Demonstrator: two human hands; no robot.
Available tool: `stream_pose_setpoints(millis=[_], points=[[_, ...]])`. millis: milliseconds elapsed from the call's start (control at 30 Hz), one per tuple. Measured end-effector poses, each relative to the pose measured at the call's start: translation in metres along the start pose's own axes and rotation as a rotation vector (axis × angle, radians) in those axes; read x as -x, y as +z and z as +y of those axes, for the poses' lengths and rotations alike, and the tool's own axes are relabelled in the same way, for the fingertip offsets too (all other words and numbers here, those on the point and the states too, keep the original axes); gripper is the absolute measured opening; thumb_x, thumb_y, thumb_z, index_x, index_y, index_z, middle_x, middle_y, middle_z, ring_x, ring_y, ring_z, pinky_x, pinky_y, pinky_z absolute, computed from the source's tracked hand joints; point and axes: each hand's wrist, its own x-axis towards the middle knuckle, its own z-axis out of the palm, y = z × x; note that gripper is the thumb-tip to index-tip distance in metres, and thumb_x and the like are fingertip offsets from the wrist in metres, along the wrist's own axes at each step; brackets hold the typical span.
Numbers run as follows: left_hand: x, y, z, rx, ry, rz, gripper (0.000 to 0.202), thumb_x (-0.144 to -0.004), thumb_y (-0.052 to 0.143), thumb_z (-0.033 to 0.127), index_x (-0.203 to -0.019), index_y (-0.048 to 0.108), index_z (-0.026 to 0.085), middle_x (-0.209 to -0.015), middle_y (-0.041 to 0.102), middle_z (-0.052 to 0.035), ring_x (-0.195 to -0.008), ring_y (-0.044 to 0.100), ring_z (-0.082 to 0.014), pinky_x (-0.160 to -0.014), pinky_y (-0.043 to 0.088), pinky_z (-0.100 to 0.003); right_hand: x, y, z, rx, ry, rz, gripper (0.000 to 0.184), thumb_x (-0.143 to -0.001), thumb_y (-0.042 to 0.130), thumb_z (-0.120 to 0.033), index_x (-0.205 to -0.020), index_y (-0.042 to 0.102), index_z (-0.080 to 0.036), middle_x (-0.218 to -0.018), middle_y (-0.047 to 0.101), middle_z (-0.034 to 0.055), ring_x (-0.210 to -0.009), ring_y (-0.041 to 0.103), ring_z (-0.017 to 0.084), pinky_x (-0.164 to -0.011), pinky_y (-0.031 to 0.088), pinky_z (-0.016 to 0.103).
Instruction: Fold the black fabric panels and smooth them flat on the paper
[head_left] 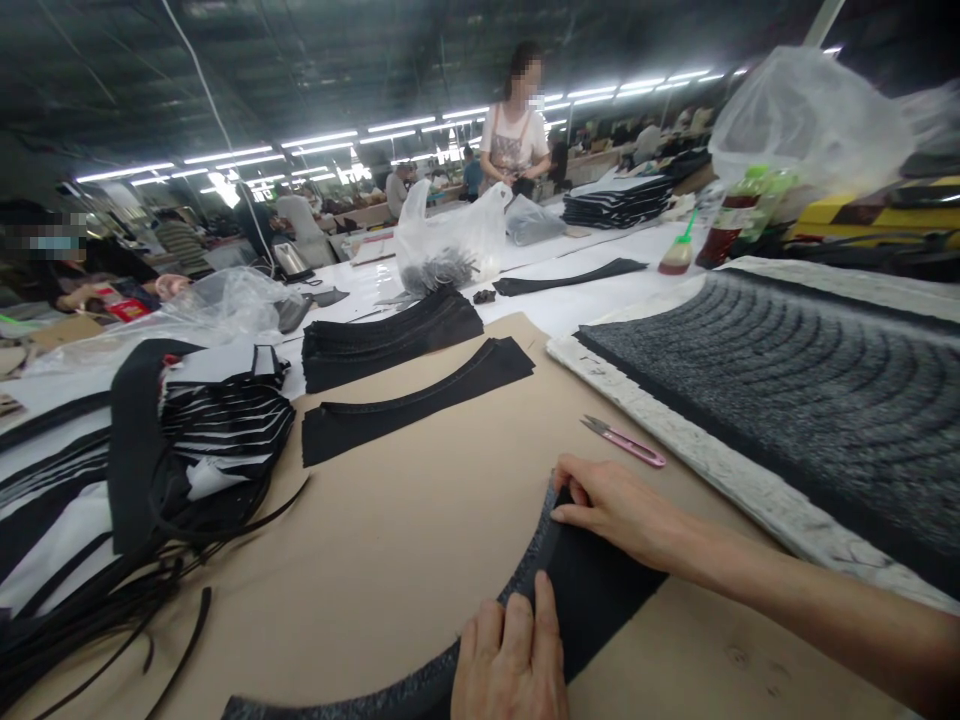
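A curved black fabric piece (611,585) lies on the tan board at the front, with a speckled grey strip (534,550) along its inner curve. My right hand (600,505) pinches the far corner of this piece, thumb on top and fingers curled at the edge. Nearer to me, my left hand (514,655) rests on the piece with its fingers stretched out and laid flat, the fingertips at the strip. Beyond my right hand lies a pair of pink thread snips (624,441). Another curved black piece (416,400) lies farther off, in front of a stack of similar pieces (390,340).
On the right, a pale padded slab (637,375) carries overlapping rows of speckled dark pieces (795,370). Bundled black-and-white pieces (225,420) and loose black strips (97,620) lie left. Farther back are a plastic bag (450,235), bottles (731,215) and a standing person (516,130).
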Motion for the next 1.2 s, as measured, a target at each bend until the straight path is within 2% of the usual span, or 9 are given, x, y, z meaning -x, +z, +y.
stream_pose_setpoints(millis=[100, 300, 667, 1067, 1200], points=[[0.001, 0.004, 0.0, -0.008, -0.004, 0.031, 0.033, -0.087, 0.053, 0.021, -0.119, 0.061, 0.02, -0.086, 0.056, -0.0062, -0.073, 0.05, -0.018, -0.062, 0.039, -0.03, 0.002, -0.001, 0.005, -0.062, -0.018, 0.014, 0.003, -0.086, 0.056, -0.023, -0.086, 0.056, -0.02, -0.072, 0.061, -0.0009, -0.067, 0.054, 0.015, -0.059, 0.032, 0.026], [0.001, 0.007, 0.0, -0.036, 0.004, 0.071, 0.032, -0.086, 0.054, 0.021, -0.117, 0.062, 0.021, -0.08, 0.055, -0.0052, -0.073, 0.051, -0.0178, -0.061, 0.039, -0.029, 0.001, 0.001, 0.01, -0.061, -0.072, 0.046, 0.008, -0.087, 0.048, -0.019, -0.081, 0.053, -0.02, -0.08, 0.063, 0.002, -0.074, 0.055, 0.017, -0.065, 0.034, 0.028], [0.001, 0.008, 0.001, -0.051, 0.0, 0.09, 0.032, -0.086, 0.054, 0.021, -0.117, 0.061, 0.02, -0.078, 0.054, -0.0039, -0.07, 0.05, -0.0165, -0.06, 0.038, -0.03, -0.005, 0.004, 0.008, 0.029, -0.01, 0.044, 0.008, -0.088, 0.051, -0.024, -0.081, 0.054, -0.02, -0.081, 0.065, 0.0015, -0.076, 0.057, 0.018, -0.065, 0.034, 0.028], [0.002, 0.007, 0.003, -0.034, -0.022, 0.056, 0.035, -0.085, 0.054, 0.019, -0.119, 0.061, 0.022, -0.079, 0.055, -0.0046, -0.072, 0.051, -0.0177, -0.061, 0.039, -0.031, -0.001, 0.0, 0.003, 0.024, -0.026, 0.046, 0.01, -0.089, 0.044, -0.019, -0.081, 0.051, -0.02, -0.08, 0.064, 0.0024, -0.075, 0.056, 0.017, -0.066, 0.034, 0.029], [0.003, 0.007, 0.003, -0.034, -0.022, 0.046, 0.036, -0.084, 0.055, 0.018, -0.119, 0.061, 0.022, -0.079, 0.054, -0.0043, -0.071, 0.05, -0.0173, -0.061, 0.038, -0.031, -0.002, 0.003, 0.0, 0.065, 0.0, 0.051, 0.009, -0.088, 0.046, -0.018, -0.081, 0.05, -0.02, -0.08, 0.063, 0.0028, -0.075, 0.057, 0.017, -0.064, 0.033, 0.028]])
